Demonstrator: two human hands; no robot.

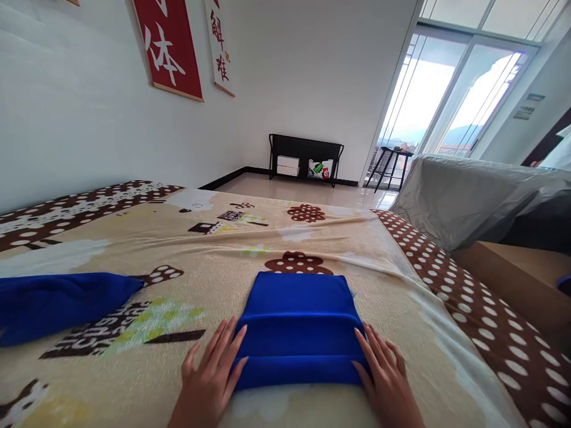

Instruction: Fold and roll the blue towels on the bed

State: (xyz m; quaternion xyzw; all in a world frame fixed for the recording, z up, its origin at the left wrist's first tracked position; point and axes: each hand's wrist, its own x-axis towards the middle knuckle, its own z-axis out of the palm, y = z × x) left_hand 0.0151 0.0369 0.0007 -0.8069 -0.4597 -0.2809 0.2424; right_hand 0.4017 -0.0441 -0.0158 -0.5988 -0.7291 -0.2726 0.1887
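A folded blue cloth (298, 327) is laid flat on the patterned blanket (339, 238) of a bed, close to its near edge and about midway along it. The left hand (212, 371) is pressed against the cloth's left side, fingers spread and flat, their tips on the fabric; the right hand (388, 374) is set against the right side in the same way. Neither hand is closed on anything: both are open and merely touch the cloth's edges. Two crosswise creases are seen on the cloth, so the fold appears to be largely made, and the step in hand is judged to be the squaring and smoothing of the bundle. For a further fold, the near edge would have to be pinched from both sides and lifted evenly, lest the layers slip apart. A second blue cloth (57, 303) is lying loosely rolled towards the bed's left edge, well apart from the hands.
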